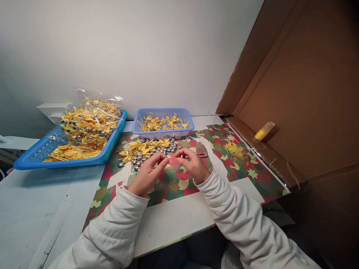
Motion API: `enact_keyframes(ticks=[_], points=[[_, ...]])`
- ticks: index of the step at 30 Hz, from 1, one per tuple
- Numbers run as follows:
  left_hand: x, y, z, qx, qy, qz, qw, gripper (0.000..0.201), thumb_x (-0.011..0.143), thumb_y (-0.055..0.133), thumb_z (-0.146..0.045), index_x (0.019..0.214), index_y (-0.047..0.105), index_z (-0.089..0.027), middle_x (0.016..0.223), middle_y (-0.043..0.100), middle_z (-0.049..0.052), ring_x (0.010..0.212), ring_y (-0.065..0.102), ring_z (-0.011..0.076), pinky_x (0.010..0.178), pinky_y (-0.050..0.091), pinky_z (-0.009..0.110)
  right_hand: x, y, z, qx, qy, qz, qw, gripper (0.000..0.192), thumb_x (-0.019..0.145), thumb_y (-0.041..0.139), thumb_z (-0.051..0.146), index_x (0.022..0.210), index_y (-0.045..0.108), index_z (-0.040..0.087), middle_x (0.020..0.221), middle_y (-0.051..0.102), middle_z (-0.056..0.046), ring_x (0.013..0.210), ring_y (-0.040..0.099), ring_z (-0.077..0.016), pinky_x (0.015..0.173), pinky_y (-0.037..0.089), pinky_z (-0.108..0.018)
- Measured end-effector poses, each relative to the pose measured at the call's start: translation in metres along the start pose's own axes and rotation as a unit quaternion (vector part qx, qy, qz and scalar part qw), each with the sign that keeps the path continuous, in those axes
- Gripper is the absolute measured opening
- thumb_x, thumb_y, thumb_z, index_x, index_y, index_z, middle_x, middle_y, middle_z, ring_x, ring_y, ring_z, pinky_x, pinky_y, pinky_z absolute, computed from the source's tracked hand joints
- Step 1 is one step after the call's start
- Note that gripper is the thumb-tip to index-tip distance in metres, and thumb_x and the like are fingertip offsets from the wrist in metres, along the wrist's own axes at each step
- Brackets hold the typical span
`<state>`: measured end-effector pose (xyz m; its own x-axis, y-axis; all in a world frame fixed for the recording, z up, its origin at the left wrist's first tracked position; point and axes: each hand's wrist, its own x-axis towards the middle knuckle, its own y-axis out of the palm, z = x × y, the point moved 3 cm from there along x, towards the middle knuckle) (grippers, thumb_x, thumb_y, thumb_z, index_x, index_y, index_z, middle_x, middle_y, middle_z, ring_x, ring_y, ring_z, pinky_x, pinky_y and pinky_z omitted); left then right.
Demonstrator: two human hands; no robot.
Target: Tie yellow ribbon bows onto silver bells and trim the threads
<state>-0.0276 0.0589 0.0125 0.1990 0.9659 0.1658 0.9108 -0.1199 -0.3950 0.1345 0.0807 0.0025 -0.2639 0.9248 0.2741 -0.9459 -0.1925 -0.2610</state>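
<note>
- Fingers (161, 157), left hand (147, 173): pinched close, hold unclear.
- Fingers, right hand (195, 165): curled, closure and hold unclear.
- Silver beads (138, 161), yellow bows (145, 148): beyond left hand.

Gap between right hand (194, 165) and yellow scraps (236, 150), silver beads (138, 158) blocking left
</note>
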Motion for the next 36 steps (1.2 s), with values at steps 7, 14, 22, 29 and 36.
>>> enact_keyframes(ticks=[7, 14, 22, 29, 36], points=[[0.0, -0.001, 0.001, -0.003, -0.014, 0.003, 1.0, 0.035, 0.084, 0.056, -0.048, 0.069, 0.065, -0.018, 0.065, 0.064, 0.001, 0.058, 0.054, 0.014, 0.055, 0.043, 0.024, -0.004, 0.008, 0.0, 0.017, -0.033, -0.011, 0.999, 0.01, 0.078, 0.068, 0.028, 0.081, 0.071, 0.018, 0.082, 0.072, -0.004, 0.079, 0.064, -0.0171, 0.076, 0.05, -0.031], [0.0, -0.007, 0.003, 0.02, -0.009, -0.059, 0.998, 0.033, 0.082, 0.059, -0.046, 0.066, 0.069, -0.019, 0.063, 0.068, 0.002, 0.058, 0.059, 0.0157, 0.057, 0.046, 0.025, -0.002, 0.005, -0.009, 0.043, 0.02, 0.009, 0.999, 0.011, 0.074, 0.074, 0.028, 0.079, 0.074, 0.018, 0.079, 0.072, -0.003, 0.076, 0.064, -0.0163, 0.076, 0.05, -0.031], [0.0, -0.005, 0.001, 0.03, 0.021, -0.07, 0.997, 0.029, 0.081, 0.062, -0.043, 0.068, 0.071, -0.018, 0.066, 0.072, 0.002, 0.062, 0.063, 0.0174, 0.063, 0.049, 0.027, -0.003, 0.006, 0.0, 0.071, 0.022, 0.041, 0.996, 0.037, 0.066, 0.078, 0.032, 0.1, 0.067, 0.019, 0.099, 0.071, -0.005, 0.093, 0.064, -0.0191, 0.086, 0.049, -0.035], [-0.001, -0.004, -0.001, 0.107, 0.112, -0.06, 0.986, 0.022, 0.081, 0.065, -0.04, 0.072, 0.077, -0.024, 0.066, 0.074, 0.003, 0.061, 0.061, 0.0176, 0.063, 0.045, 0.029, -0.001, 0.016, -0.015, 0.22, 0.149, 0.023, 0.964, 0.027, 0.065, 0.077, 0.039, 0.08, 0.067, 0.018, 0.077, 0.071, -0.001, 0.074, 0.066, -0.0148, 0.071, 0.053, -0.03], [-0.001, -0.006, -0.002, 0.142, 0.13, -0.102, 0.976, 0.022, 0.082, 0.063, -0.039, 0.071, 0.075, -0.024, 0.066, 0.072, 0.003, 0.064, 0.06, 0.0184, 0.068, 0.044, 0.032, -0.001, 0.007, -0.01, 0.243, 0.14, -0.02, 0.96, 0.022, 0.062, 0.078, 0.033, 0.073, 0.068, 0.018, 0.072, 0.072, -0.002, 0.072, 0.069, -0.018, 0.075, 0.055, -0.035]])
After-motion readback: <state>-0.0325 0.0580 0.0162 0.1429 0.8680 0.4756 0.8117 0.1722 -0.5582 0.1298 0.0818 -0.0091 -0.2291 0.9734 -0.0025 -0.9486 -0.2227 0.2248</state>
